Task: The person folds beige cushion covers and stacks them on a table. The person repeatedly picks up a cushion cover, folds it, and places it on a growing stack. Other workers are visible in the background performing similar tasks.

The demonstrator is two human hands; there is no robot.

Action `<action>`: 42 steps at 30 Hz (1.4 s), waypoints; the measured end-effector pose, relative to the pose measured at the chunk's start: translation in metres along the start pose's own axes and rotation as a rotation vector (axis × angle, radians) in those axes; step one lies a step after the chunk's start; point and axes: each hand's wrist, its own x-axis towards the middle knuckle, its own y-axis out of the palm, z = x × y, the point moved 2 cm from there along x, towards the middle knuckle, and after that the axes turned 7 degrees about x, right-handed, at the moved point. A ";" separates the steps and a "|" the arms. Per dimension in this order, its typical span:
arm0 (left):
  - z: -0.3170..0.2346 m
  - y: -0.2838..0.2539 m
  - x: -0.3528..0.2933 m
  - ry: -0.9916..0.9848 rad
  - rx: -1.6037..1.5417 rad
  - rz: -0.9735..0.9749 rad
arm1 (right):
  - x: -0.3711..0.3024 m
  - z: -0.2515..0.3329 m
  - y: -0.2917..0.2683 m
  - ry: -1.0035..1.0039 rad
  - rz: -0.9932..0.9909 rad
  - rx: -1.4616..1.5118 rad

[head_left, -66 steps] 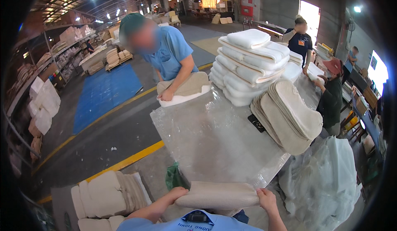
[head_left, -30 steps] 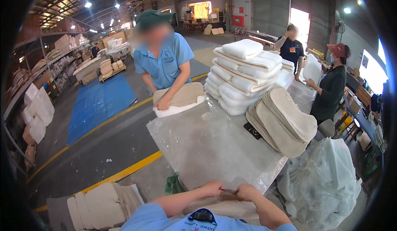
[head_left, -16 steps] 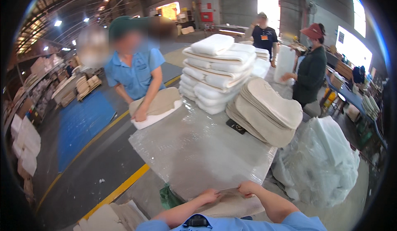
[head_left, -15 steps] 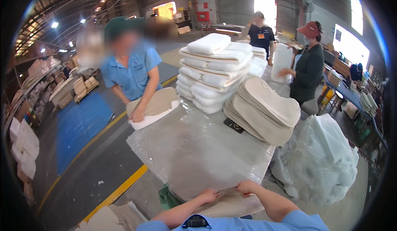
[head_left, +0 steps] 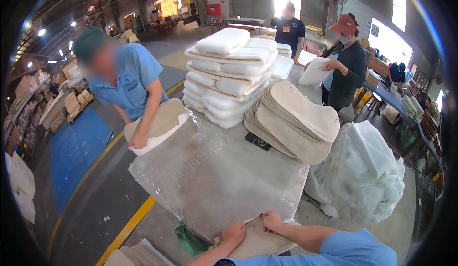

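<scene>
Beige cover (head_left: 261,244) at the near edge of the table (head_left: 214,185), seemingly partway through and not yet finished, with white pads (head_left: 232,75) piled beyond and beige covers (head_left: 296,123) stacked rightward, apparently waiting. Left hand (head_left: 234,232) pinching its raised edge, right hand (head_left: 273,222) close beside, fingers curled tight on the same edge.

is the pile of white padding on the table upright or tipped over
Upright: the white padding pile stands with its layers one on top of another on the plastic-covered table.
</scene>
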 end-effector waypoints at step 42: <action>0.111 -0.051 -0.106 -0.224 -0.324 -0.310 | -0.019 -0.014 -0.100 -0.374 0.318 0.052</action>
